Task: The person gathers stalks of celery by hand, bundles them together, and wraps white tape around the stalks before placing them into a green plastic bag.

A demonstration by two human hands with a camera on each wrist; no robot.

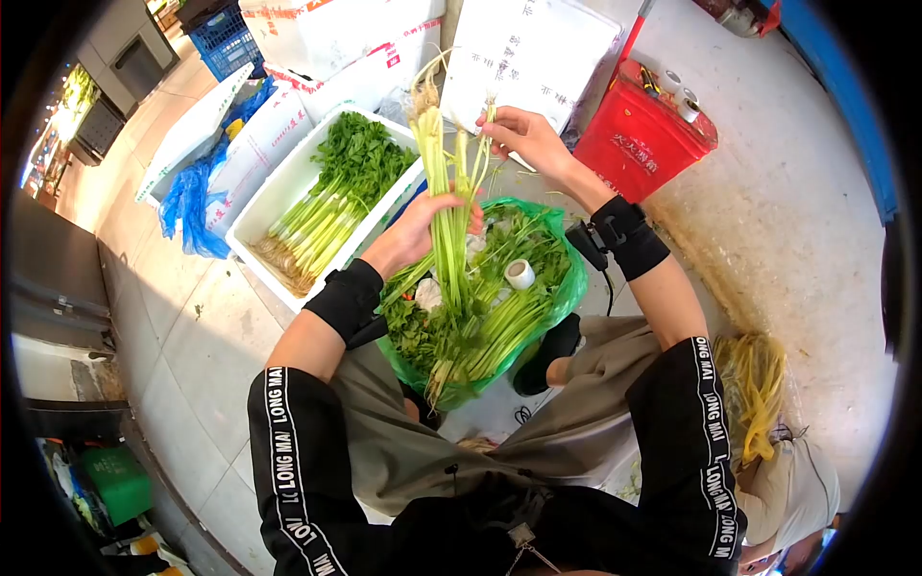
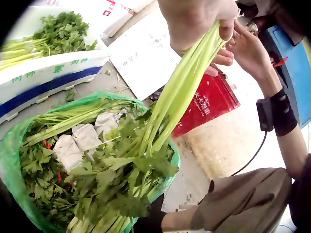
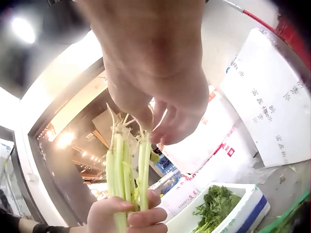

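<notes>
My left hand (image 1: pixel 427 228) grips a bunch of celery (image 1: pixel 448 182) around its pale green stalks, root ends up and leaves hanging down. In the left wrist view the celery leaves (image 2: pixel 131 170) spread over a green plastic bag (image 2: pixel 12 160). My right hand (image 1: pixel 528 139) is at the top of the bunch, where its thumb and fingers pinch the root end of a stalk standing apart from the others. The right wrist view shows this stalk (image 3: pixel 145 170) under the right hand (image 3: pixel 155 92), beside the thin pale roots. The left hand (image 3: pixel 131 216) holds the stalks lower down.
More celery (image 1: pixel 509 331) and a white roll (image 1: pixel 520 275) lie in the green bag between my legs. To its left stands a white foam box (image 1: pixel 252 240) with celery bundles (image 1: pixel 331 192) inside. A red bin (image 1: pixel 639 134) is at right, near a white board (image 1: pixel 528 58) with writing.
</notes>
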